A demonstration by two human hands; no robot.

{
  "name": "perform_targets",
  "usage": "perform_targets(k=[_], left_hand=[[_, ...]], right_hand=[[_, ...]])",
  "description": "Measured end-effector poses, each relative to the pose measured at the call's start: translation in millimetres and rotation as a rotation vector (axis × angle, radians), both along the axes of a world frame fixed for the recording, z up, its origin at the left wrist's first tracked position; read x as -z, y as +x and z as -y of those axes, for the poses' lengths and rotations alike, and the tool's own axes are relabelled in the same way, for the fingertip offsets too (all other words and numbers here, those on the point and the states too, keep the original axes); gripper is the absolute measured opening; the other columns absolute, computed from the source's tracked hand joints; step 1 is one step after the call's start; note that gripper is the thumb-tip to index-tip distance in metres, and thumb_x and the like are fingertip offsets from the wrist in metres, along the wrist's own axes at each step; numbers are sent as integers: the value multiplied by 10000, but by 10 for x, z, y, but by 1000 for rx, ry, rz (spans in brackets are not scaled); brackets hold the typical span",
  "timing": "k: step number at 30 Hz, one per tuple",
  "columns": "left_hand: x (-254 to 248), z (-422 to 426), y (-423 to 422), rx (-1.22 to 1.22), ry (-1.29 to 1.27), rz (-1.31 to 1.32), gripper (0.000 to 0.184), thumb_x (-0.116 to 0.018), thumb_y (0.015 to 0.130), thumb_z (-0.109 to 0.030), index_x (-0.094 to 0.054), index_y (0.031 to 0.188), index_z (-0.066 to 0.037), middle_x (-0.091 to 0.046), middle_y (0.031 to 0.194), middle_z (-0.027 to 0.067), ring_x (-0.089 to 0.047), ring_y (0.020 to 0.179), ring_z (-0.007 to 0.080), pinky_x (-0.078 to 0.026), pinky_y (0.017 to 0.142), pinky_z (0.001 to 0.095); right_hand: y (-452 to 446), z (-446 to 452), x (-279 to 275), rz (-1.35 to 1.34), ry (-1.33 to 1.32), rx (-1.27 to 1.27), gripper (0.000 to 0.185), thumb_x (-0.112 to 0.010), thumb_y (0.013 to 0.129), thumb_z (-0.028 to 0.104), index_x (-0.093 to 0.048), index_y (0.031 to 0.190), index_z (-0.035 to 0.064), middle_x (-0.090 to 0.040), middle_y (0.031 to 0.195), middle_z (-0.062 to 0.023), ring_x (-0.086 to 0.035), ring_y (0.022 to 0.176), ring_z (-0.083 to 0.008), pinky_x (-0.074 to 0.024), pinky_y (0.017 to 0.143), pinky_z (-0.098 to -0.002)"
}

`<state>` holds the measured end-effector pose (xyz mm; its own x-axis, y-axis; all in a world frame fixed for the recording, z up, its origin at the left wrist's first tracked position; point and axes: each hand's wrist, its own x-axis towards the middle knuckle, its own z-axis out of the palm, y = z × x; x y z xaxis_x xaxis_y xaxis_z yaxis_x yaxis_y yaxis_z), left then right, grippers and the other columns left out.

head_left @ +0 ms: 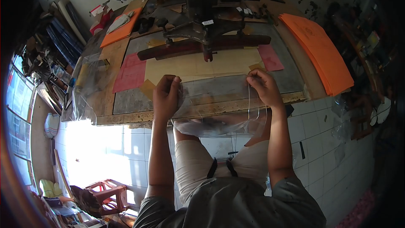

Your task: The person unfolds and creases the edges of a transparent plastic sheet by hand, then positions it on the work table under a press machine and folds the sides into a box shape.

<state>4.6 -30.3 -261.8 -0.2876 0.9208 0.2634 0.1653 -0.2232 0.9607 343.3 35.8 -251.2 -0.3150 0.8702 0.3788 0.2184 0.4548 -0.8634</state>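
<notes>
A sheet of clear plastic film [219,127] stretches between my hands and droops over the table's front edge. My left hand [166,97] pinches its left corner between thumb and fingers. At the other side my right hand [265,88] pinches the right corner, with the film's edge hanging below the fingers. Just beyond my hands lies a pale yellow sheet [202,66] on the grey work surface, flanked by a pink sheet [131,72] on the left and another pink piece [271,57] on the right. Small tan pieces lie near both hands.
Over the yellow sheet stands a dark metal press with a long reddish bar [249,41]. Orange sheets are stacked [316,50] on the right; a grey cloth [120,23] rests on an orange board at left. Crumpled clear plastic [86,97] hangs off the left corner.
</notes>
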Motion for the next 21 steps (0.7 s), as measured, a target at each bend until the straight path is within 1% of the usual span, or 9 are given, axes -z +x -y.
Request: perform_targets(k=[9,13,16,19,21], left_hand=[[-22,14,-1,-7,18,-6,227,-664,1039,-198,-667,1002,26,-696,817,12,-578,727,38,-457,648,226],[-94,53,15,-25,-5,-48,223,-674,1033,-189,-676,1003,32,-704,823,11,-582,728,31,-457,650,218],[-83,43,19,-22,29,-42,202,-682,1027,-174,-681,1016,28,-702,814,6,-586,724,31,-458,648,215],[-94,51,26,6,62,-5,193,-703,1010,-162,-684,1072,20,-701,828,13,-612,753,46,-478,655,227],[-85,48,12,49,98,29,232,-724,991,-161,-672,1139,10,-705,916,32,-629,782,63,-495,669,237]], right_hand=[[2,-1,4,-4,-50,-10,248,-676,1012,261,-671,1000,13,-673,892,-16,-590,851,-89,-465,794,-269],[14,-24,53,-12,-48,-22,237,-662,1022,249,-664,995,13,-661,891,-16,-582,851,-90,-466,793,-270],[10,-11,36,-18,-50,-31,221,-645,1032,228,-657,999,9,-657,898,-17,-579,855,-91,-467,797,-271],[13,-29,68,-43,-42,-35,200,-625,1042,198,-648,1007,3,-654,905,-15,-579,858,-90,-466,807,-266],[21,-49,82,-73,-43,-37,186,-610,1049,177,-639,1009,-2,-649,905,-12,-582,861,-89,-464,817,-261]])
